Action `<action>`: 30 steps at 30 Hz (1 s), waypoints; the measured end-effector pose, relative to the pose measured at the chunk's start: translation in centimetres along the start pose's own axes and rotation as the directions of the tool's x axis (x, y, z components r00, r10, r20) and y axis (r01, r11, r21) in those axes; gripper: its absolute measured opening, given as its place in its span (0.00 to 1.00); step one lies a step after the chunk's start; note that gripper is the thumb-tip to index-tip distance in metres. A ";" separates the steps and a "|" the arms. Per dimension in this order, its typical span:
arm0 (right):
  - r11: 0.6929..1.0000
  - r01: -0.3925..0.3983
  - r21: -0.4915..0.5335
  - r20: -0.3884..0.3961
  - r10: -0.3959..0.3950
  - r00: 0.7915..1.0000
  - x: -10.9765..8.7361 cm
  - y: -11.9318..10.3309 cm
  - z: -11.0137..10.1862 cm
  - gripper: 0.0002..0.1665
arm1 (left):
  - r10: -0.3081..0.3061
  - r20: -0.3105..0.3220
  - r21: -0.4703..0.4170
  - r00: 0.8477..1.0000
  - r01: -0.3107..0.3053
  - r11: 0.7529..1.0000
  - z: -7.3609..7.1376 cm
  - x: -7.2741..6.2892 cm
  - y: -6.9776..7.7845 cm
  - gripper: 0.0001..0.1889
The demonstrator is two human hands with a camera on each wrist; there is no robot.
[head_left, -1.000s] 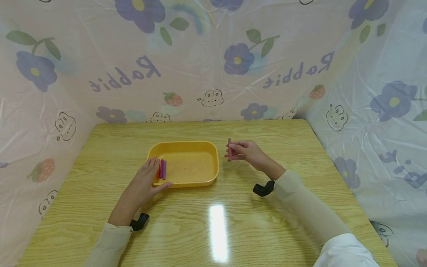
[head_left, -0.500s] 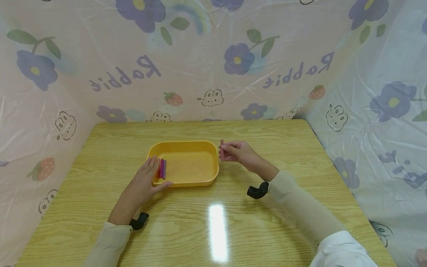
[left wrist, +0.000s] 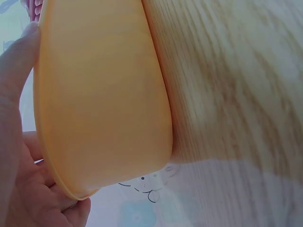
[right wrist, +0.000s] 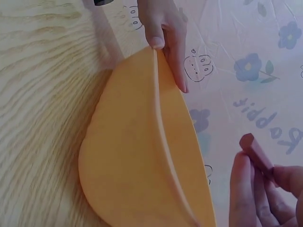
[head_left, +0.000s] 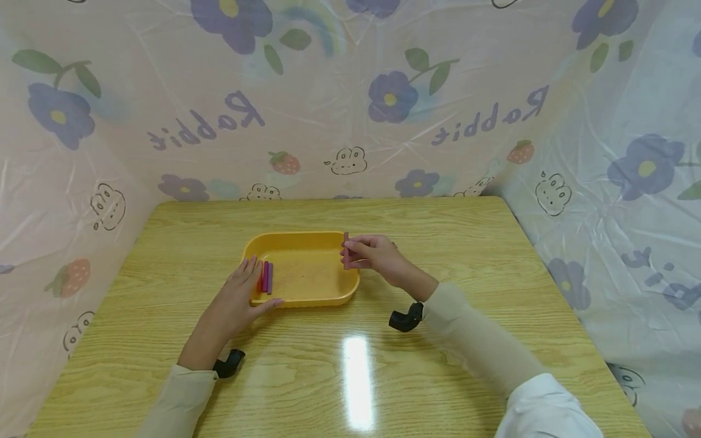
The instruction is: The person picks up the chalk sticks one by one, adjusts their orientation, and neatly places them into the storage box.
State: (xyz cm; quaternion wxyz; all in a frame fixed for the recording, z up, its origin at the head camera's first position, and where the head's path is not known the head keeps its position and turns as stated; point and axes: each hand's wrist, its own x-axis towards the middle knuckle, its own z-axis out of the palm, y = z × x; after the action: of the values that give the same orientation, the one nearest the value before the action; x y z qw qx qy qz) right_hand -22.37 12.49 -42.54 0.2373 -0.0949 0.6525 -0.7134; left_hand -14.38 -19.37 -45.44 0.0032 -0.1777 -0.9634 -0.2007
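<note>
In the head view, a yellow plastic tray (head_left: 306, 301) stands on the table. My left hand (head_left: 232, 301) holds its left end, thumb on the near rim and fingers over the left side; the left wrist view shows the fingers bent at the rim. Inside, beside those fingers, lie a purple crayon (head_left: 270, 278), a magenta crayon (head_left: 265, 277) and an orange-red one, partly covered. My right hand (head_left: 378, 255) pinches a dull brownish-red crayon (head_left: 346, 258) upright above the tray's right end. The right wrist view shows this crayon's six-sided end (right wrist: 247, 140) between thumb and fingers.
The wood-grain table (head_left: 306, 377) spreads around the tray. A patterned curtain (head_left: 328, 109) with flowers and rabbits closes off the back and both sides. Black curved pieces (head_left: 406, 317) sit at both wrists.
My right hand has moved left with the brownish-red crayon, from beside the tray to above its right end. The left hand, the tray and the crayons inside have stayed put.
</note>
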 end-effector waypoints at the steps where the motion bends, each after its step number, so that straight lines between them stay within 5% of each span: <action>1: 1.000 0.004 0.009 0.001 -0.005 1.000 0.1 0.1 0.2 0.24 | -0.001 0.000 0.003 1.000 0.001 1.000 0.0 0.0 0.0 0.52; 30: 0.997 -0.069 0.032 0.019 0.068 0.997 3.0 1.4 6.1 0.20 | -0.035 0.028 -0.012 0.999 0.035 0.999 -0.1 -0.1 0.3 0.52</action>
State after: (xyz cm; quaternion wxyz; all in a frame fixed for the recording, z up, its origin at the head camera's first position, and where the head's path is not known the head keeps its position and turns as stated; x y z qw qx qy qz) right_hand -21.93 5.71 -43.67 0.2690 -0.0750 0.6415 -0.7145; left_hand -14.22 -19.15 -45.27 -0.0150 -0.1637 -0.9650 -0.2042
